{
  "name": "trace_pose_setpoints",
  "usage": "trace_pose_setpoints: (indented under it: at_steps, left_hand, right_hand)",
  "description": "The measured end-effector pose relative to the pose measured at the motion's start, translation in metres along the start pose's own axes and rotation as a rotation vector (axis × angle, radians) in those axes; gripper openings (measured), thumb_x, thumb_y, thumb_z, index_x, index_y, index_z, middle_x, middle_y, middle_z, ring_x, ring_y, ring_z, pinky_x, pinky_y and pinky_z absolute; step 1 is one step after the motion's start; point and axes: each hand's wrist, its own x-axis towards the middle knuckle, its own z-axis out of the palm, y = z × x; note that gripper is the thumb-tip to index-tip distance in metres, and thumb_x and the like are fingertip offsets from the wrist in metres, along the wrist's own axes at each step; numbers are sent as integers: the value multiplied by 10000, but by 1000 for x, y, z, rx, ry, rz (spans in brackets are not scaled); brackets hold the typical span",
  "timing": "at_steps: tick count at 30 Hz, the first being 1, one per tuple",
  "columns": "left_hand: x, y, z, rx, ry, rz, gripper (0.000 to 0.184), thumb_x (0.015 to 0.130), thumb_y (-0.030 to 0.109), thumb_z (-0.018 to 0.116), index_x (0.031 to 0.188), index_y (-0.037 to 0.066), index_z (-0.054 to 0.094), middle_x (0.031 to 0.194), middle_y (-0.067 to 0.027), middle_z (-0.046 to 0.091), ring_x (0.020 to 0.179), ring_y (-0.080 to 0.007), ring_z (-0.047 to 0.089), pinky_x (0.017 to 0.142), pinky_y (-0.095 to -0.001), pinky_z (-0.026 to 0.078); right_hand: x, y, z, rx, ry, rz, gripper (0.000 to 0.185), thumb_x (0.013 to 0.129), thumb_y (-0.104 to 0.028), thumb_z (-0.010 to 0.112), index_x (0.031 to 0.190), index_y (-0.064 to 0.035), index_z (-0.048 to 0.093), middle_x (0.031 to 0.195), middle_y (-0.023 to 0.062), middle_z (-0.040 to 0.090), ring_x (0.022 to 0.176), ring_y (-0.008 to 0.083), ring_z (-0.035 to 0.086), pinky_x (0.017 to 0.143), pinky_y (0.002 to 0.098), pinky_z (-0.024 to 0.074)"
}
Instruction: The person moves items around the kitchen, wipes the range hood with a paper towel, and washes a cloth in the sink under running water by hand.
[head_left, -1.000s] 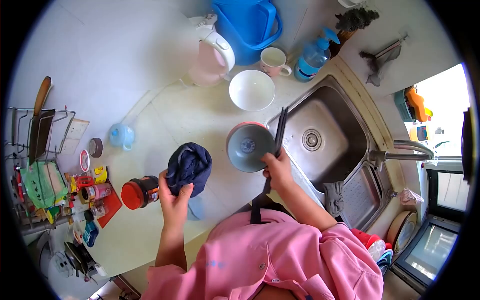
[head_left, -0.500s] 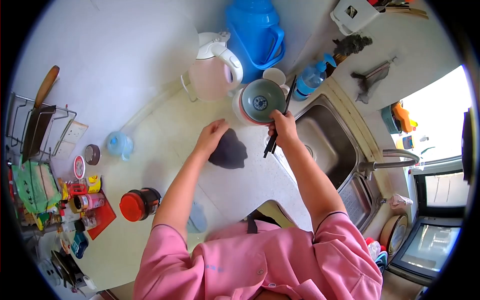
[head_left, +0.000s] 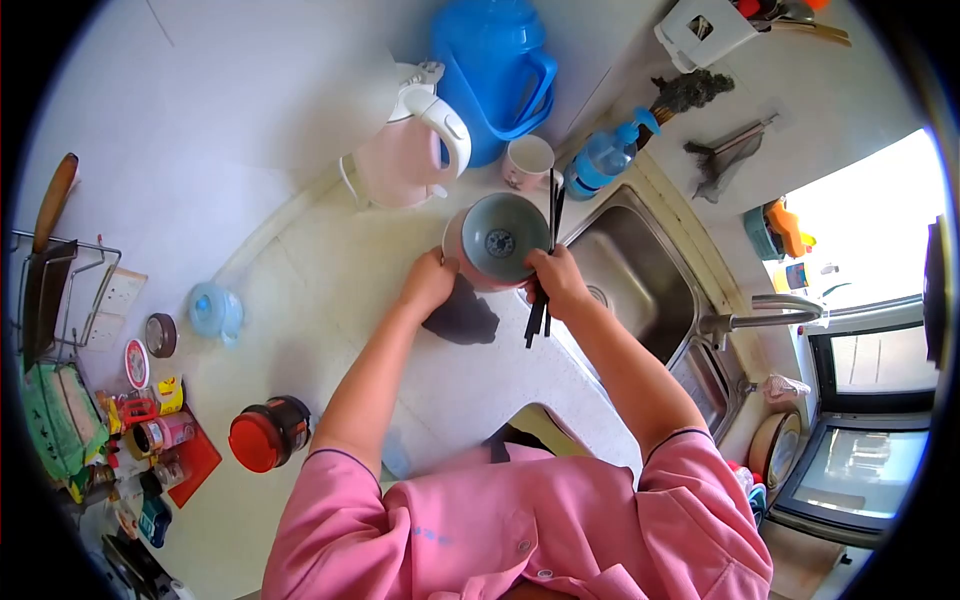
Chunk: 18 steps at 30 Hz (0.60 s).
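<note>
Both my hands are at a small stack of bowls, with a grey-green bowl [head_left: 515,222] on top and a pinkish outer side below it. My left hand [head_left: 428,280] is closed at the stack's left side, its fingertips partly hidden. My right hand [head_left: 560,278] pinches the right rim and also grips several black chopsticks [head_left: 556,205], which point up and down past the fist. Beneath and between my hands, a dark cloth [head_left: 463,315] lies crumpled on the counter [head_left: 350,240]. Just behind the bowls stands a pink-patterned mug [head_left: 526,163].
A pink kettle [head_left: 400,165] and a blue thermos jug [head_left: 490,80] stand at the back. Right of them are a blue pump bottle [head_left: 600,160] and a steel sink [head_left: 635,270] with a tap [head_left: 760,318]. A red-lidded jar [head_left: 258,440] is left of my forearm.
My left hand has moved from beside the cloth to the bowls' left side. The bowls have come slightly away from the mug. My right hand still has the chopsticks, now more upright.
</note>
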Motion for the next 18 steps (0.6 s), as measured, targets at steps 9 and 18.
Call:
trace_pose_setpoints:
  at_steps: [9,18]
  left_hand:
    - [-76,-31,-14,-156,15,-16,420,961,289,418,1200,-34,540,1074,-273,633,1042,-422,591,891,-422,449]
    - [-86,-53,-1,5,400,23,420,1009,289,339,1272,1,495,912,-273,653,853,-477,609,687,-486,483]
  right_hand:
    - [-49,13,29,17,-142,71,259,803,-89,587,976,28,433,697,120,527,456,192,506,374,328,412]
    - [-34,-5,65,-147,-229,-5,262,779,-60,607,967,50,462,658,103,530,456,170,512,365,299,413]
